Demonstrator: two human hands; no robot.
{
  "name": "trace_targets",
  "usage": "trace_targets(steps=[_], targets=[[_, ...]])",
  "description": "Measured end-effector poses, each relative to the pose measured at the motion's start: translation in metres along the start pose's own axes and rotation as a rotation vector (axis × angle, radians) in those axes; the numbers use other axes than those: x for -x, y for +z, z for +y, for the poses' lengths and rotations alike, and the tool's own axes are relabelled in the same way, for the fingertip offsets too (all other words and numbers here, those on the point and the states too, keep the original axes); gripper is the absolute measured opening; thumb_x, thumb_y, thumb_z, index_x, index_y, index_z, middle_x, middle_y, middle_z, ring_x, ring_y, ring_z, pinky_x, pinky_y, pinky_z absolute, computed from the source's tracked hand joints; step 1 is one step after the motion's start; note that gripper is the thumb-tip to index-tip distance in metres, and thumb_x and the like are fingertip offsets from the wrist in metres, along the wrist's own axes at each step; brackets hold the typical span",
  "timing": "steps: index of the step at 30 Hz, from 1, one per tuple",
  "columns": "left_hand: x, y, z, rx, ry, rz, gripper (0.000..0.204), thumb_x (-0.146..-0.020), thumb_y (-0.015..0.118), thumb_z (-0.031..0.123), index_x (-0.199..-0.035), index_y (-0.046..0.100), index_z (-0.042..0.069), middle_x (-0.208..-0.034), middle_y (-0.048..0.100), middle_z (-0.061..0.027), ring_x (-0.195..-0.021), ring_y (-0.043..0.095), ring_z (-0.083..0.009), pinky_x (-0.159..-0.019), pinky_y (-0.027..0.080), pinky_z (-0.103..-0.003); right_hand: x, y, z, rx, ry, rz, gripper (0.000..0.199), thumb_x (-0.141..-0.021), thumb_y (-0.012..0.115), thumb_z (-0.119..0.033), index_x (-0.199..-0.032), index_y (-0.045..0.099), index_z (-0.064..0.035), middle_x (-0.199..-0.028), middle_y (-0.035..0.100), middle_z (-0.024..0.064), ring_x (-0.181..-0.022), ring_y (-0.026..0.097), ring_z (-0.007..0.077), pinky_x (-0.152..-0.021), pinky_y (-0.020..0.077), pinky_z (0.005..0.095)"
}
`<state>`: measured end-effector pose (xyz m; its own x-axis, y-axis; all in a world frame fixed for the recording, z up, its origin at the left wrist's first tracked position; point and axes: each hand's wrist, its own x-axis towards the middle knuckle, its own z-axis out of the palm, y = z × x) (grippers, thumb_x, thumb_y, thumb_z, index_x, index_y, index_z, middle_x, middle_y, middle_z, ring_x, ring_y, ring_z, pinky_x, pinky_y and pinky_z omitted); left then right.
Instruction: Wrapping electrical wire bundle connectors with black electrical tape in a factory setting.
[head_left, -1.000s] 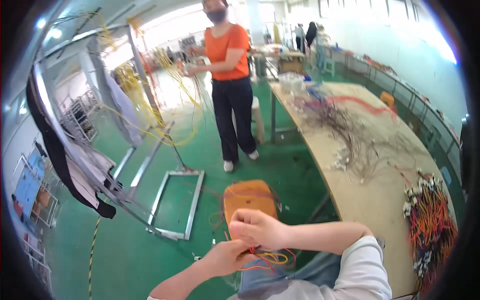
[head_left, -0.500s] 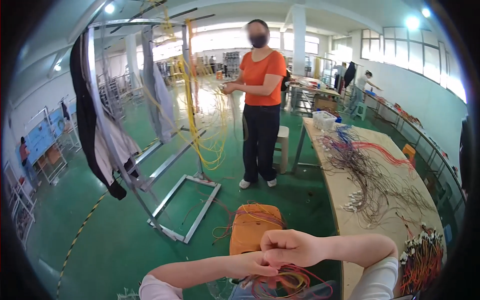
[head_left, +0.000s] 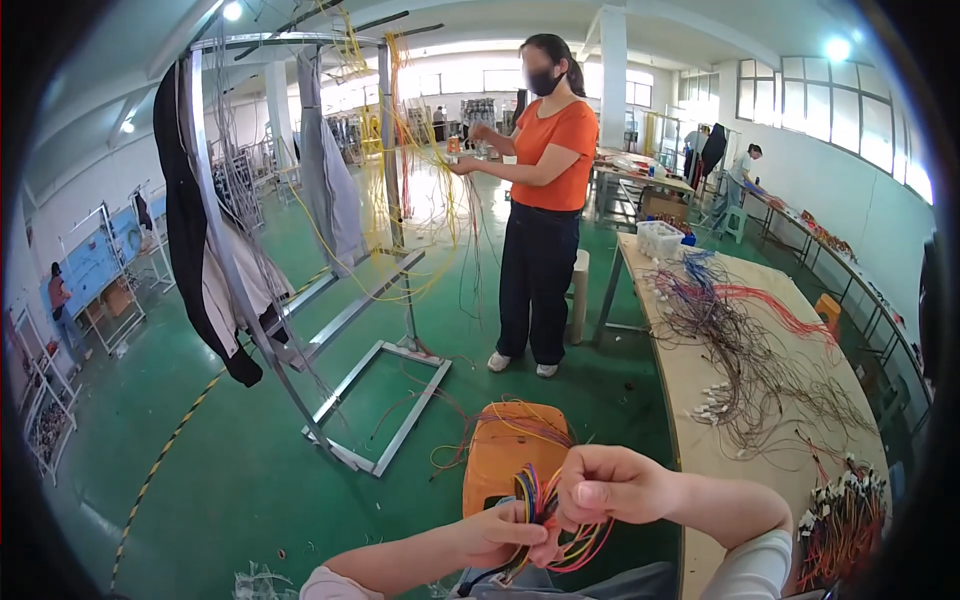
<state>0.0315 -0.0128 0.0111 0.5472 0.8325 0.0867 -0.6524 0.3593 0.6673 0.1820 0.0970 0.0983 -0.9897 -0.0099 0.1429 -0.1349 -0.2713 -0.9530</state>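
Observation:
A bundle of coloured wires [head_left: 535, 492], with red, yellow, black and blue strands, is held in front of me. My left hand [head_left: 505, 538] is closed round it from the left, thumb on top. My right hand [head_left: 618, 486] is closed at the bundle's right side, fingers curled in against the strands; exactly what its fingertips pinch is hidden. Loops of wire hang below both hands over my lap. Just beyond them stands an orange stool [head_left: 515, 445] with loose red and yellow wires across its seat.
On the right, a wooden table [head_left: 655, 330] carries tangled dark, blue and red wires, a white basket [head_left: 660, 240] and bundles with white connectors [head_left: 843, 505]. A metal frame [head_left: 385, 420] hung with jackets and yellow wires stands left. Beyond, a co-worker [head_left: 550, 160] handles wires.
My hands have lifted the wire bundle, and its strands now rise between them. My right hand has turned and shifted right. The co-worker has turned and raised one hand.

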Motion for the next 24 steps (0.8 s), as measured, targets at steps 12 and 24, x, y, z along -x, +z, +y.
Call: trace_targets(steps=[12,24], targets=[[0.014,0.047,0.009,-1.175,0.149,-0.089,0.017,-0.086,0.051,0.013,-0.094,0.052,-0.002,-0.079,0.053,-0.0124,-0.077,0.052,-0.021,-0.066,0.041,-0.029,0.042,0.037,0.002,0.217,0.311,0.043,0.012,-0.091,0.042,-0.014,-0.086,0.042,-0.0026,-0.074,0.043,-0.0019,-0.065,0.038,0.0058,-0.06,0.0349,0.0211],[0.014,0.039,0.016,-1.236,-0.268,0.041,0.032,-0.09,0.043,0.028,-0.084,0.043,-0.003,-0.063,0.042,-0.0139,-0.057,0.041,-0.0205,-0.055,0.036,-0.034,0.06,0.012,0.036,-0.328,0.022,0.081,0.012,-0.089,0.046,-0.013,-0.082,0.045,-0.0031,-0.076,0.05,0.0011,-0.073,0.048,0.0071,-0.069,0.0418,0.0218]])
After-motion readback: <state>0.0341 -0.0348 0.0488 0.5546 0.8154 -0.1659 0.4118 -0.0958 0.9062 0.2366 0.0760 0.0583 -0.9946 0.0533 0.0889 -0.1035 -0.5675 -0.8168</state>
